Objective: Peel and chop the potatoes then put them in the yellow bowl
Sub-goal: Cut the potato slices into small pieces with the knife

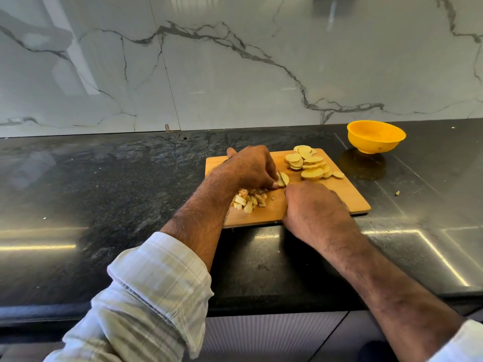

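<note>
A wooden cutting board (347, 194) lies on the dark counter. My left hand (248, 167) pins a potato slice (284, 179) against the board with curled fingertips. My right hand (315, 205) grips a knife; only a short stretch of its blade (281, 176) shows, set into that slice, and the handle is hidden in my fist. A heap of round potato slices (309, 163) sits at the board's far right. Small chopped pieces (249, 201) lie by my left wrist. The yellow bowl (376, 135) stands empty, beyond the board to the right.
The black stone counter (104, 178) runs left and right, with a marble wall (235, 74) close behind. A small potato scrap (397, 193) lies on the counter right of the board. The counter's front edge is just below my forearms.
</note>
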